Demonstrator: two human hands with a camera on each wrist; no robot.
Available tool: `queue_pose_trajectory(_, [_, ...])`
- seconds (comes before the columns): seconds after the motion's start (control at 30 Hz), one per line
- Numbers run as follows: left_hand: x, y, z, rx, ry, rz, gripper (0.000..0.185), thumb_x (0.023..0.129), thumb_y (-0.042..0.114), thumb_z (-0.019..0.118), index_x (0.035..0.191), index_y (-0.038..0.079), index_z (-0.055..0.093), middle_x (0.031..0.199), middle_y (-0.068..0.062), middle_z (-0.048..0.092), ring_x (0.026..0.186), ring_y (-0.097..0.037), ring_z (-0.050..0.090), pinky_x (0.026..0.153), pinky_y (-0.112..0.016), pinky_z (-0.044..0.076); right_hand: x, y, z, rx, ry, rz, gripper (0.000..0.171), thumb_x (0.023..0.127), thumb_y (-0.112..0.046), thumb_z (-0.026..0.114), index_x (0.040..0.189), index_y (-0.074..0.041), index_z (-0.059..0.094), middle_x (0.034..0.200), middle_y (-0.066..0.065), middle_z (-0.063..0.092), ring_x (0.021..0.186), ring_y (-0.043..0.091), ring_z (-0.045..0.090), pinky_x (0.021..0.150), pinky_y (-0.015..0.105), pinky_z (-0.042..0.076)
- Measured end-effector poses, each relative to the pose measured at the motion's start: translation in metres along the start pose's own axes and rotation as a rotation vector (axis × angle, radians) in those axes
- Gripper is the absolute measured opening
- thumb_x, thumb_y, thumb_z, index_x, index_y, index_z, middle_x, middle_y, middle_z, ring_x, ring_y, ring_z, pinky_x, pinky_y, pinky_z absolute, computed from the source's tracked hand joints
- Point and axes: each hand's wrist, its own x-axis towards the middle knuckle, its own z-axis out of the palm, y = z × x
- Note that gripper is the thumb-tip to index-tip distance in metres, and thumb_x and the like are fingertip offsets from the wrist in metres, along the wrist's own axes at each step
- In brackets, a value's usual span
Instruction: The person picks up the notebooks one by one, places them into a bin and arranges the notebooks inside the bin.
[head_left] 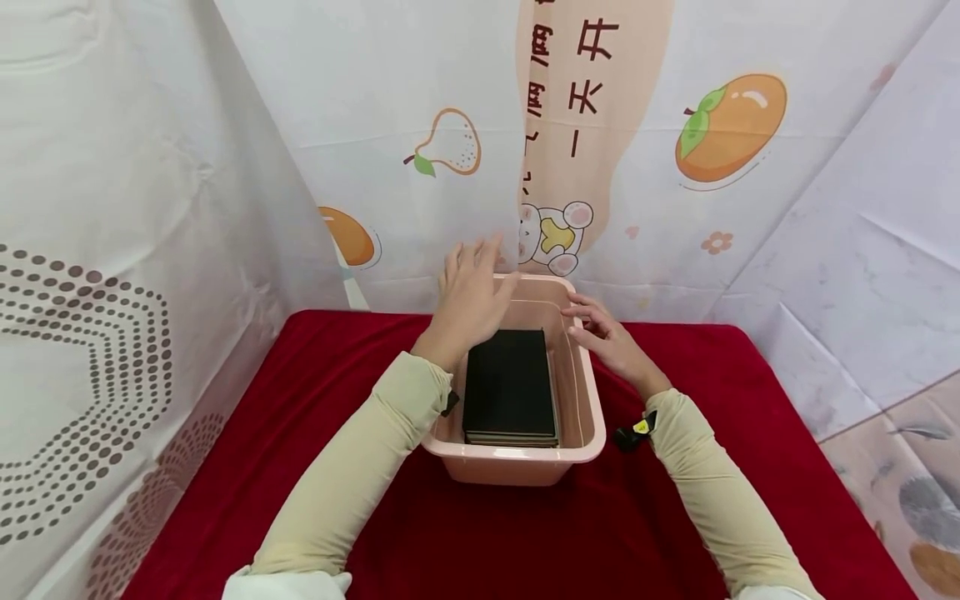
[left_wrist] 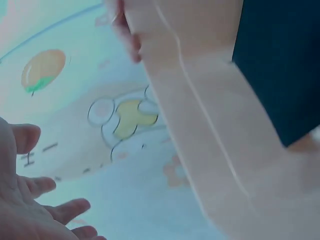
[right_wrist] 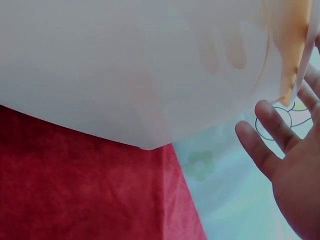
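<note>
A pale pink plastic bin [head_left: 517,452] holds a black-covered book [head_left: 510,379] lying flat, with layered page edges showing at its near side. My left hand [head_left: 472,292] hovers over the bin's far left part, fingers spread and holding nothing. In the left wrist view, that left hand [left_wrist: 30,200] is apart from the bin's wall [left_wrist: 200,125], and a corner of the book [left_wrist: 285,100] shows inside. My right hand [head_left: 611,342] is at the bin's right rim near the far corner. The right wrist view has its fingers [right_wrist: 270,125] extended beside the rim, gripping nothing.
A red cloth [head_left: 337,367] covers the table beneath the bin. Behind the table hangs a white printed curtain [head_left: 360,125], close to the bin's far end, with more sheeting [head_left: 135,250] at the left. Dark wrist devices [head_left: 633,432] sit at both cuffs.
</note>
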Motion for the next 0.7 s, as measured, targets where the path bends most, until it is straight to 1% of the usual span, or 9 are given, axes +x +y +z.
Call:
queue_pose_trajectory(0.07, [0.001, -0.003, -0.007, -0.007, 0.019, 0.009, 0.064, 0.105, 0.047, 0.047, 0.163, 0.03, 0.024, 0.168, -0.009, 0.025, 0.157, -0.035, 0.009, 0.125, -0.058, 0.014, 0.001, -0.003, -0.001, -0.02, 0.022, -0.019, 0.043, 0.103, -0.026, 0.059, 0.141, -0.006, 0.057, 0.166, -0.001, 0.032, 0.128, 0.023, 0.046, 0.104, 0.031, 0.044])
queue_pose_trajectory(0.1, [0.001, -0.004, -0.009, -0.009, 0.027, 0.012, 0.063, 0.105, 0.047, 0.047, 0.162, 0.033, 0.024, 0.168, -0.009, 0.025, 0.157, -0.036, 0.008, 0.125, -0.058, 0.014, 0.002, -0.003, -0.001, -0.035, 0.042, -0.031, 0.041, 0.102, -0.023, 0.06, 0.139, -0.005, 0.059, 0.165, 0.002, 0.035, 0.123, 0.021, 0.049, 0.102, 0.028, 0.045])
queue_pose_trajectory(0.2, [0.002, -0.009, -0.013, -0.002, 0.047, 0.021, 0.061, 0.105, 0.047, 0.046, 0.162, 0.039, 0.025, 0.169, -0.007, 0.025, 0.157, -0.037, 0.007, 0.123, -0.059, 0.016, 0.004, -0.006, -0.001, -0.088, 0.123, -0.075, 0.035, 0.101, -0.018, 0.062, 0.132, -0.003, 0.065, 0.157, 0.009, 0.045, 0.109, 0.018, 0.058, 0.09, 0.017, 0.048])
queue_pose_trajectory(0.23, [0.002, -0.011, -0.013, 0.001, 0.053, 0.026, 0.06, 0.106, 0.047, 0.046, 0.161, 0.041, 0.025, 0.169, -0.006, 0.025, 0.157, -0.038, 0.007, 0.123, -0.059, 0.016, 0.005, -0.006, 0.0, -0.11, 0.15, -0.088, 0.033, 0.101, -0.017, 0.062, 0.131, -0.002, 0.066, 0.154, 0.011, 0.049, 0.106, 0.017, 0.059, 0.086, 0.014, 0.048])
queue_pose_trajectory(0.27, [0.002, -0.013, -0.013, 0.006, 0.056, 0.031, 0.059, 0.106, 0.047, 0.045, 0.161, 0.043, 0.025, 0.169, -0.004, 0.025, 0.157, -0.038, 0.006, 0.122, -0.06, 0.016, 0.006, -0.007, 0.0, -0.132, 0.173, -0.1, 0.032, 0.101, -0.016, 0.062, 0.13, -0.002, 0.066, 0.15, 0.013, 0.052, 0.103, 0.017, 0.059, 0.084, 0.015, 0.048])
queue_pose_trajectory(0.37, [0.002, -0.02, -0.012, 0.016, 0.066, 0.053, 0.057, 0.106, 0.046, 0.045, 0.16, 0.044, 0.025, 0.17, 0.001, 0.024, 0.158, -0.037, 0.004, 0.122, -0.062, 0.016, 0.007, -0.009, -0.001, -0.175, 0.21, -0.131, 0.031, 0.101, -0.02, 0.063, 0.129, -0.006, 0.067, 0.141, 0.012, 0.057, 0.104, 0.023, 0.061, 0.085, 0.019, 0.049])
queue_pose_trajectory(0.47, [0.003, -0.025, -0.015, -0.003, 0.058, 0.067, 0.056, 0.106, 0.047, 0.044, 0.16, 0.044, 0.027, 0.171, 0.006, 0.022, 0.158, -0.036, 0.001, 0.121, -0.064, 0.015, 0.006, -0.012, -0.003, -0.232, 0.22, -0.151, 0.032, 0.101, -0.022, 0.064, 0.129, -0.005, 0.066, 0.138, 0.014, 0.056, 0.103, 0.028, 0.064, 0.087, 0.029, 0.053])
queue_pose_trajectory(0.6, [0.006, -0.033, -0.02, -0.022, 0.059, 0.064, 0.056, 0.106, 0.049, 0.041, 0.16, 0.043, 0.027, 0.171, 0.006, 0.02, 0.158, -0.035, 0.001, 0.12, -0.064, 0.016, 0.005, -0.018, -0.007, -0.302, 0.212, -0.177, 0.034, 0.1, -0.019, 0.066, 0.129, -0.001, 0.064, 0.142, 0.018, 0.052, 0.106, 0.032, 0.064, 0.091, 0.046, 0.057])
queue_pose_trajectory(0.7, [0.006, -0.04, -0.023, -0.01, 0.073, 0.058, 0.056, 0.106, 0.05, 0.041, 0.16, 0.044, 0.026, 0.172, 0.006, 0.019, 0.158, -0.035, 0.001, 0.119, -0.065, 0.016, 0.004, -0.022, -0.011, -0.364, 0.201, -0.206, 0.036, 0.099, -0.018, 0.067, 0.131, -0.001, 0.062, 0.143, 0.021, 0.05, 0.111, 0.035, 0.061, 0.093, 0.055, 0.056])
